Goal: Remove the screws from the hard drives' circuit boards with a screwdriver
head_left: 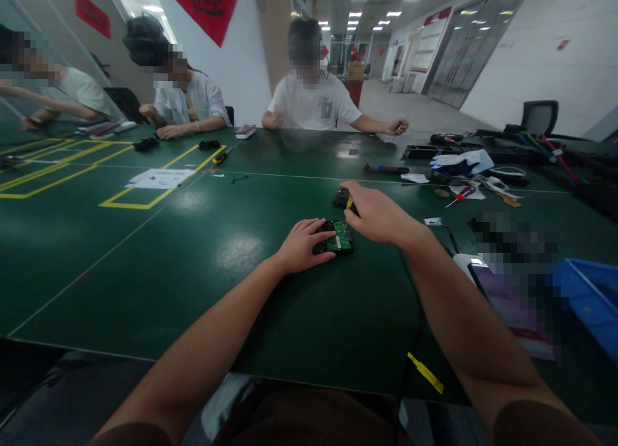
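A hard drive lies on the green table with its green circuit board facing up. My left hand holds it from the left, the thumb along the near edge and the fingers over the top. Just beyond the drive, my right hand is closed round the yellow-and-black handle of a screwdriver. The screwdriver's tip cannot be made out. Beside the right fingers rests a small black object, partly covered by the hand.
To the right lie a red-handled screwdriver, gloves, a tablet-like device and a blue bin. A yellow tag hangs near the front edge. Across the table sit several people; papers and another screwdriver lie left.
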